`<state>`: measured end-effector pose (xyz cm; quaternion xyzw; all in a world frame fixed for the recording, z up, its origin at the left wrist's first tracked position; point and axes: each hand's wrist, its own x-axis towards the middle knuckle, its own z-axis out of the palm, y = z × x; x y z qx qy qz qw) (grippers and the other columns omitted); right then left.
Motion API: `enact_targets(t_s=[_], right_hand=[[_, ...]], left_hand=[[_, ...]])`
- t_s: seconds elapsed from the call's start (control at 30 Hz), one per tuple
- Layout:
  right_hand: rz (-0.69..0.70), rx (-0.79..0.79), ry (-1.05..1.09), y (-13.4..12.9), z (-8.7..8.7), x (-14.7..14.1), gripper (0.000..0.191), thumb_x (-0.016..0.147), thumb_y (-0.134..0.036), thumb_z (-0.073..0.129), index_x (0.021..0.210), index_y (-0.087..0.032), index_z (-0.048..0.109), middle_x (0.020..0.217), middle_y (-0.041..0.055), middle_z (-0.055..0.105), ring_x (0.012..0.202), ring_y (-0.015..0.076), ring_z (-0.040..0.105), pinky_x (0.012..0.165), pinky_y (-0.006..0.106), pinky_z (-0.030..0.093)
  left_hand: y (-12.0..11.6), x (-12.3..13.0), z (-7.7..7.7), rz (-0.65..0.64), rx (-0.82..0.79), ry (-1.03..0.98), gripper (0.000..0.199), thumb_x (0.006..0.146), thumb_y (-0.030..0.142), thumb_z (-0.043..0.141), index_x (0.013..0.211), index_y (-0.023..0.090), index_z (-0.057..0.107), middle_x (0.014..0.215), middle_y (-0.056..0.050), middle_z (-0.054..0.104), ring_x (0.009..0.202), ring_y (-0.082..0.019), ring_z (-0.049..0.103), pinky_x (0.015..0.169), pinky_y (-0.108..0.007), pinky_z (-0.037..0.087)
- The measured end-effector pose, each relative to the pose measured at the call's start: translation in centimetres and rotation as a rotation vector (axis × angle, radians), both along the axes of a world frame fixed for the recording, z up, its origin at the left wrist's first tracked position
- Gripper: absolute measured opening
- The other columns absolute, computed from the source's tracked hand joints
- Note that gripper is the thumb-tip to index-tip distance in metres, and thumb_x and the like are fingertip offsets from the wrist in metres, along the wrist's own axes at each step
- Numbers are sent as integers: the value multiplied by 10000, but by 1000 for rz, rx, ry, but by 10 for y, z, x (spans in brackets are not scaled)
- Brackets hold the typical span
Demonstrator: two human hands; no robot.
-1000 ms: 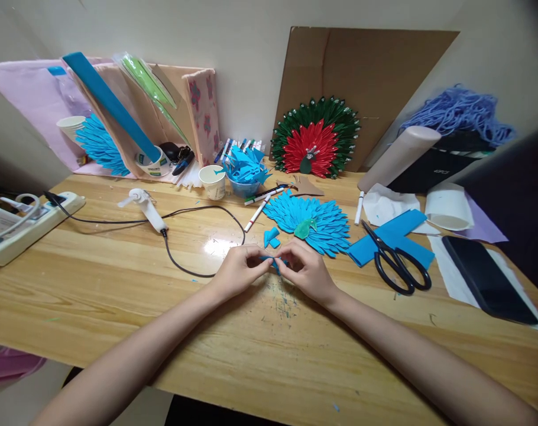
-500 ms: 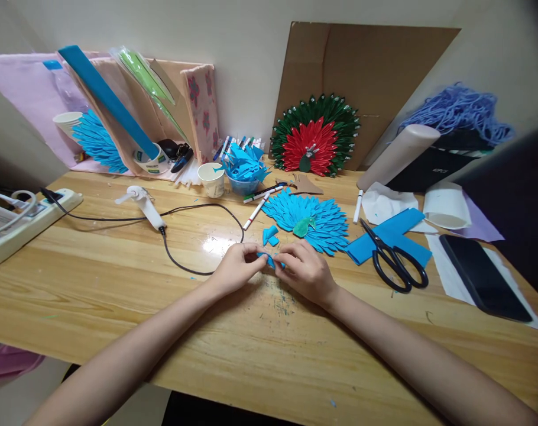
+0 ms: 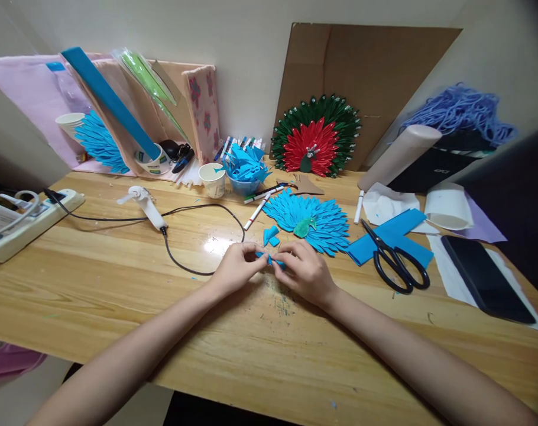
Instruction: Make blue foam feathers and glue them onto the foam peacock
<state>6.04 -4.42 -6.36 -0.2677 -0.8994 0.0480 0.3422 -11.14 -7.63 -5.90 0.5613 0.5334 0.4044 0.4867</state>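
Note:
Between the fingertips of both hands is a small piece of blue crepe paper, mostly covered by the fingers. My left hand pinches its left end, and my right hand pinches the right end, the two hands nearly meeting. Just beyond them lie loose blue paper scraps. Behind my right hand rests a blue paper peacock with a fanned tail and a green body. A plastic tub heaped with cut blue pieces stands further back, beside a paper cup.
Black-handled scissors lie over folded blue paper strips on the right, near a phone. A white glue gun with its cord sits left, near a power strip. A red and green peacock leans on cardboard.
Both hands stay in almost the same place, with only a slight shift of the fingers on the blue paper. The whole view has moved a little.

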Motion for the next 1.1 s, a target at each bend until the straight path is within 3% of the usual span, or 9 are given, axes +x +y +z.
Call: enact_targets(t_s=[0.23,0.6,0.73,0.9,1.1], right_hand=[[-14,-345,137,3,3,-2,86,820,-252,540,832,-188,595,788,51,621,760,183,555,679,307,436],[-10,-591,295,7,-2,-3,166,841,-287,502,776,-182,612,749,46,621,719,169,568,625,285,463],[-13,-690,308,8,-4,-3,167,837,-298,504,787,-172,601,748,38,605,690,154,561,593,262,456],[3,-759,284,9,-3,-3,166,837,-282,501,770,-163,596,705,16,600,642,131,546,577,246,440],[55,-771,262,8,0,-2,174,840,-297,499,798,-167,607,740,26,618,659,135,559,565,245,436]], left_hand=[[-4,1,6,6,157,109,216,776,273,541,832,120,683,788,-67,673,711,-149,589,655,-234,446],[-1,-4,15,-92,257,261,280,866,270,414,767,138,640,767,-37,629,731,-136,569,688,-239,420],[-2,-5,14,-90,305,412,288,883,271,378,778,144,614,777,-41,612,751,-143,555,702,-263,418],[-3,-6,9,-33,600,611,240,850,228,466,1061,175,564,946,-77,610,882,-165,542,759,-303,424],[-3,-9,1,-53,820,737,227,816,219,529,1034,217,591,841,-52,630,725,-132,552,633,-256,425]])
